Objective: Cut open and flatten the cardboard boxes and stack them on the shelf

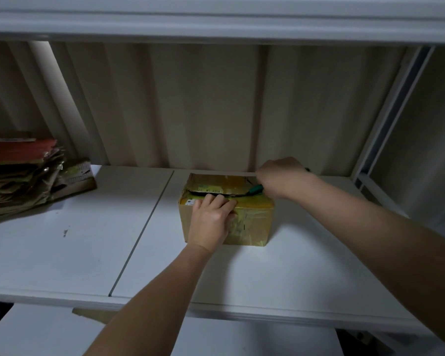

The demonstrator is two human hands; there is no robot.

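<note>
A small cardboard box (pixel 254 222) wrapped in yellowish tape stands on the white shelf (pixel 88 240), near its back wall. Its top seam is split open along a dark slit. My left hand (pixel 211 222) lies over the box's near top edge, fingers curled onto the lid, holding it down. My right hand (pixel 280 177) is fisted at the box's far right corner, gripping a green-handled cutter (pixel 254 188) whose tip sits in the slit.
A stack of flattened cardboard (pixel 23 176) lies at the shelf's far left. A corrugated wall backs the shelf, with another shelf board overhead. A metal upright (pixel 385 124) stands at the right. A lower shelf shows beneath, with a cardboard scrap (pixel 95 314).
</note>
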